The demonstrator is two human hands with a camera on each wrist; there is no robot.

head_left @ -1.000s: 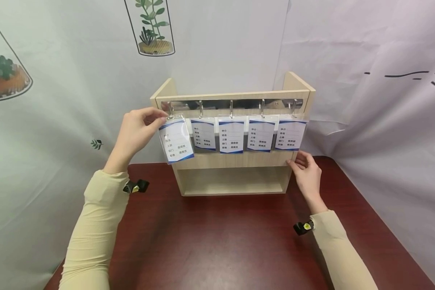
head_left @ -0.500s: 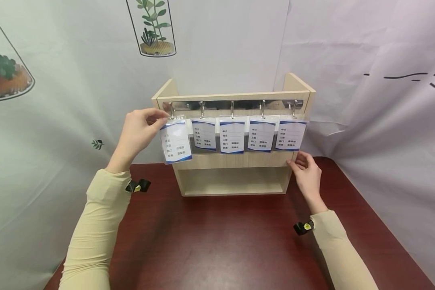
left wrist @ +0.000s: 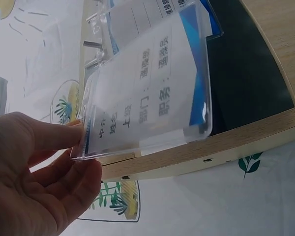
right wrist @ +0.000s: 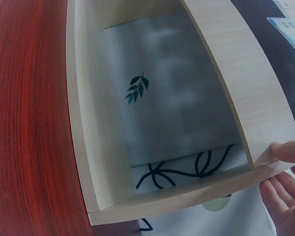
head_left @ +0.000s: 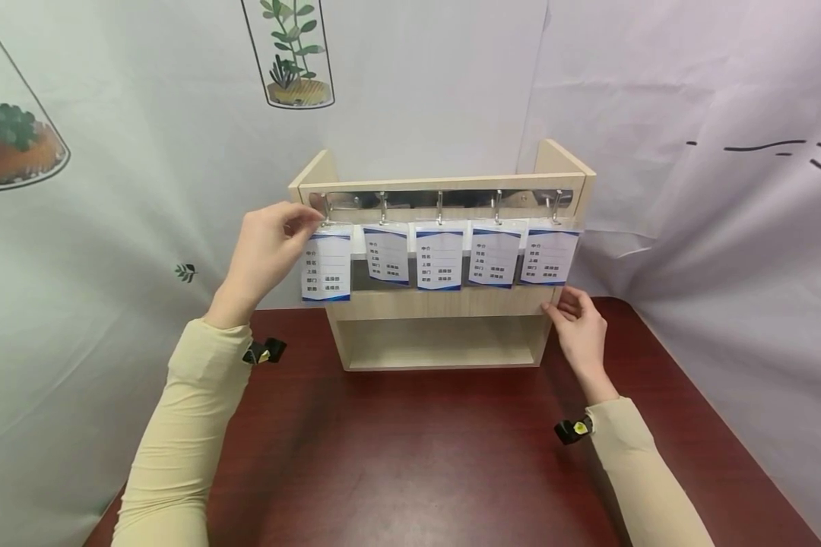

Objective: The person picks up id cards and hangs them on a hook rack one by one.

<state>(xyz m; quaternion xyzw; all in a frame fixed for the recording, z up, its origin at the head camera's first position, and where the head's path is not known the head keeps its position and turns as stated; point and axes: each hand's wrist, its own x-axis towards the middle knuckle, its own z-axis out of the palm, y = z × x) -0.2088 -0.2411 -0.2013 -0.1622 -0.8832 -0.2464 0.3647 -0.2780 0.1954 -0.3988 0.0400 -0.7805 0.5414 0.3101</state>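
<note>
My left hand (head_left: 270, 247) pinches the upper corner of the leftmost name badge (head_left: 327, 266), a clear sleeve with a white and blue card. In the left wrist view, thumb and fingers hold that badge (left wrist: 142, 88) by its edge, and the card hangs nearly straight at the leftmost hook (head_left: 326, 207). Whether its hole is fully on the hook is hidden by the fingers. My right hand (head_left: 581, 330) grips the lower right side of the wooden rack (head_left: 445, 305); the right wrist view shows the thumb on the front panel (right wrist: 265, 132) and fingers behind the side board.
Several more badges (head_left: 440, 258) hang in a row from hooks on a shiny metal strip (head_left: 468, 199). Below them the rack has an open shelf (head_left: 445, 353). It stands on a dark red table (head_left: 410, 456), with a white printed curtain (head_left: 424, 91) behind.
The leftmost badge has swung from a tilt to nearly straight, its lower end moving left. My left hand has shifted slightly right. My right hand stays on the rack.
</note>
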